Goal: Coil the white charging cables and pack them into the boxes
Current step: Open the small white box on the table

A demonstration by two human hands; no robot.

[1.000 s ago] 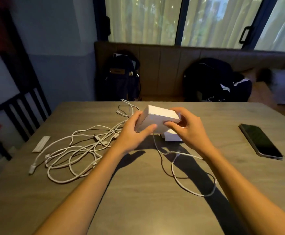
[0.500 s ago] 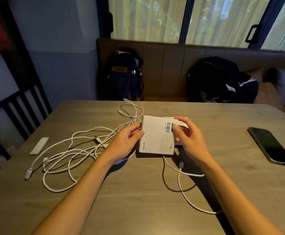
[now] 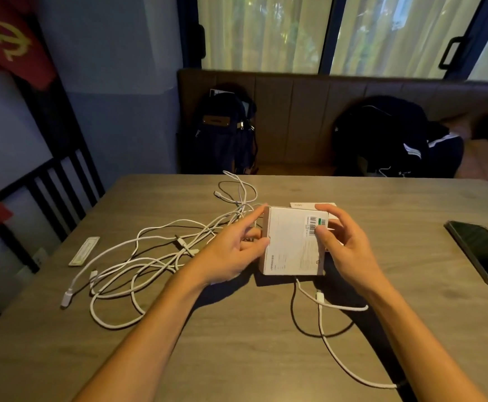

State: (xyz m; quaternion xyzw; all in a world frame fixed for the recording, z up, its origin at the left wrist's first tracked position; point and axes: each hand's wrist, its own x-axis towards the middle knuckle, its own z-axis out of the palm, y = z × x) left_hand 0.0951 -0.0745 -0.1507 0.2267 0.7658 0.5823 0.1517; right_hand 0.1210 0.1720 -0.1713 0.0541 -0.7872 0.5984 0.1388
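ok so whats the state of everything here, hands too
white box: looks closed, barcode side up, held between both hands
left hand: grips the box's left edge
right hand: pinches its right edge at the barcode
cable tangle: uncoiled, loose on the table
single cable: uncoiled, runs out from under the box
phone: flat on the table, screen dark
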